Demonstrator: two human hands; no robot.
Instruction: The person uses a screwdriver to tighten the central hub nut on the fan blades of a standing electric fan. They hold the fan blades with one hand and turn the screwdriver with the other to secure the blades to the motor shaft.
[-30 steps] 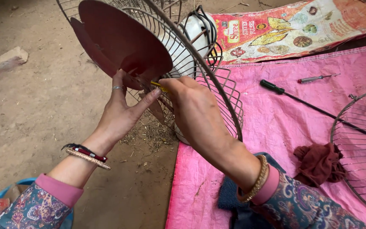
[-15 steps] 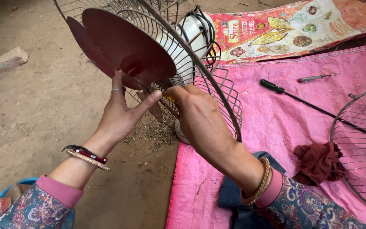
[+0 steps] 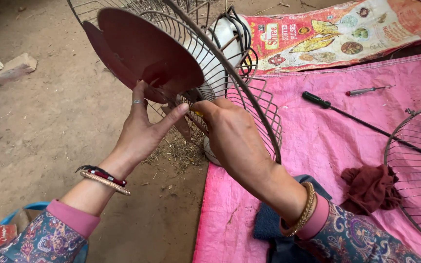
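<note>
Both hands work at the hub of a dark red fan blade (image 3: 147, 53) seated inside the wire rear guard (image 3: 239, 92), tilted above the dirt floor at the edge of a pink tarp (image 3: 327, 146). Left hand (image 3: 144, 126) braces the blade, fingers spread and apart, thumb by the hub; right hand (image 3: 230, 136) is pinched together on a small yellowish part (image 3: 197, 112) at the hub. Judged step: working the hub fastener; next move calls for a steady blade and a firm twist.

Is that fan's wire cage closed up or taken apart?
Taken apart. The rear cage still surrounds the dark red blade, but the front grille lies separately on the pink sheet.
</note>
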